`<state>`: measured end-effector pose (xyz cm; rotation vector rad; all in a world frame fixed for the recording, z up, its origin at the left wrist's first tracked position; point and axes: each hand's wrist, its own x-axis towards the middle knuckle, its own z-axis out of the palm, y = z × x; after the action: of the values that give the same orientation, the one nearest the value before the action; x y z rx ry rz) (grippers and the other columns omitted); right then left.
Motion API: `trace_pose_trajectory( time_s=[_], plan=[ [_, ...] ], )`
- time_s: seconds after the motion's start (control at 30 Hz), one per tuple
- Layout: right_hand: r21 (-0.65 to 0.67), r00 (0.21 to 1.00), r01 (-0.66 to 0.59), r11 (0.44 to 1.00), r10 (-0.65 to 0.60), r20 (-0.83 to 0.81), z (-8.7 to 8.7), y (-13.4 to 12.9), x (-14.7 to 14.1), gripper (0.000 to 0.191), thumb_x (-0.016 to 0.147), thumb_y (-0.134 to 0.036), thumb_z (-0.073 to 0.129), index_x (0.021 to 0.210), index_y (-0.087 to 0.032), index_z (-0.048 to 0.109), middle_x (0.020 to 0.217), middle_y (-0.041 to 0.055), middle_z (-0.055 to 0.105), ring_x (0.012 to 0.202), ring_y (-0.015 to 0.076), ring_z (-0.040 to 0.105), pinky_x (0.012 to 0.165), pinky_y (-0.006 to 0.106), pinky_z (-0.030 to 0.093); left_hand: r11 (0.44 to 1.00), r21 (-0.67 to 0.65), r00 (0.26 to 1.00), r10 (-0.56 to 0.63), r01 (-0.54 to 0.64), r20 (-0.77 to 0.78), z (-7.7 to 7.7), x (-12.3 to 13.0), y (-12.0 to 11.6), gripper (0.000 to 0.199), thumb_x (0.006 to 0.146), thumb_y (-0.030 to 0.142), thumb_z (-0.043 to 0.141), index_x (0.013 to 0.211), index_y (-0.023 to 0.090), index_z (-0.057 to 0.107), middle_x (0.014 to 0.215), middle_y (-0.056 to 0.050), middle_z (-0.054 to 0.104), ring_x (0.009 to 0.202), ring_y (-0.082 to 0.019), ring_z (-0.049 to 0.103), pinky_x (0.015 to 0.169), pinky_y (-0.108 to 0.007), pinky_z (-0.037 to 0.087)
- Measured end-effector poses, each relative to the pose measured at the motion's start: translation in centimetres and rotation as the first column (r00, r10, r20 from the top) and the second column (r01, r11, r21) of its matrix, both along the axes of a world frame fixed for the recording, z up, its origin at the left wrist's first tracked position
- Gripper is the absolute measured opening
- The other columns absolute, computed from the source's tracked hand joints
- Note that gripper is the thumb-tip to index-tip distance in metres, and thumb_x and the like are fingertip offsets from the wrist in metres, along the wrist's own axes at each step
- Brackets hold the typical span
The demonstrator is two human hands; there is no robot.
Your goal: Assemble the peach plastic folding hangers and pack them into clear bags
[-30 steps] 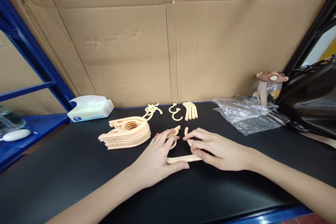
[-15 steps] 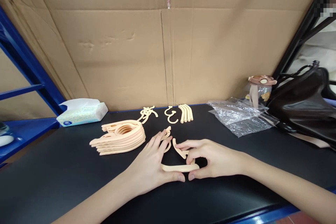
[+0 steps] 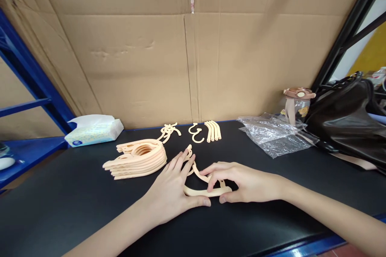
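Cream plastic hanger pieces lie on the black table between my two hands. My left hand rests over their left part, its fingers stretched out and the thumb along the near edge of the long curved piece. My right hand grips the right part, with the thumb at the near edge and bent fingers on the far side. A thin curved arm reaches from under my left fingers toward my right fingertips. My left palm hides part of the pieces.
A stack of folded cream hangers lies left of my hands. Behind are loose pieces, two hooks and several curved strips. Tissue pack stands back left; plastic bag, bottle and dark bag are right.
The thin curved arm has shifted left, toward my left fingers. My right fingers have moved slightly left over the long piece, while my left hand has hardly moved.
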<state>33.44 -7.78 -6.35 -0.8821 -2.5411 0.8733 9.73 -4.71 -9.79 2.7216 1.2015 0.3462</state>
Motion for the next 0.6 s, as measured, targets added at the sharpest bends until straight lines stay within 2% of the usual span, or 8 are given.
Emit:
trace_pose_trajectory(
  time_s=[0.1,0.27,0.37,0.6],
  plan=[
    [-0.032,0.999,-0.036,0.999,0.035,-0.037,-0.03,-0.02,-0.04,0.028,0.080,-0.007,0.060,0.102,-0.023,0.061,0.129,0.0020,0.052,0.117,0.0151,0.050,0.098,0.031,0.038,1.000,-0.002,1.000,-0.002,0.002,-0.005,0.03,0.03,-0.01,0.099,0.069,0.077,0.051,0.143,0.016,0.030,0.151,-0.019,0.019,0.138,-0.038,0.016,0.106,-0.056,0.027],
    [-0.027,0.998,-0.054,0.998,0.053,-0.035,-0.19,0.01,-0.18,0.040,0.076,0.006,0.049,0.104,-0.021,0.059,0.114,0.0012,0.058,0.101,0.0117,0.056,0.084,0.025,0.044,1.000,-0.022,0.999,0.009,-0.010,-0.042,0.44,0.26,-0.21,0.100,0.070,0.079,0.047,0.144,0.015,0.028,0.152,-0.019,0.016,0.139,-0.038,0.015,0.107,-0.055,0.026],
    [-0.004,0.999,-0.033,0.999,0.033,-0.006,-0.37,0.12,-0.14,0.040,0.076,0.007,0.045,0.103,-0.020,0.059,0.109,0.0016,0.059,0.095,0.0111,0.056,0.079,0.023,0.045,0.998,-0.049,0.997,0.028,-0.032,-0.077,0.58,0.32,-0.31,0.102,0.070,0.081,0.043,0.145,0.013,0.026,0.153,-0.018,0.013,0.140,-0.037,0.012,0.108,-0.055,0.024],
    [0.085,1.000,0.007,0.996,-0.008,0.016,-0.78,0.42,0.07,0.034,0.080,0.004,0.046,0.099,-0.021,0.060,0.099,0.0009,0.060,0.099,0.0134,0.049,0.083,0.026,0.044,0.997,-0.069,0.998,0.010,-0.014,-0.061,0.61,0.17,-0.26,0.095,0.075,0.076,0.044,0.145,0.015,0.026,0.153,-0.016,0.015,0.139,-0.036,0.015,0.108,-0.054,0.024]
  ],
)
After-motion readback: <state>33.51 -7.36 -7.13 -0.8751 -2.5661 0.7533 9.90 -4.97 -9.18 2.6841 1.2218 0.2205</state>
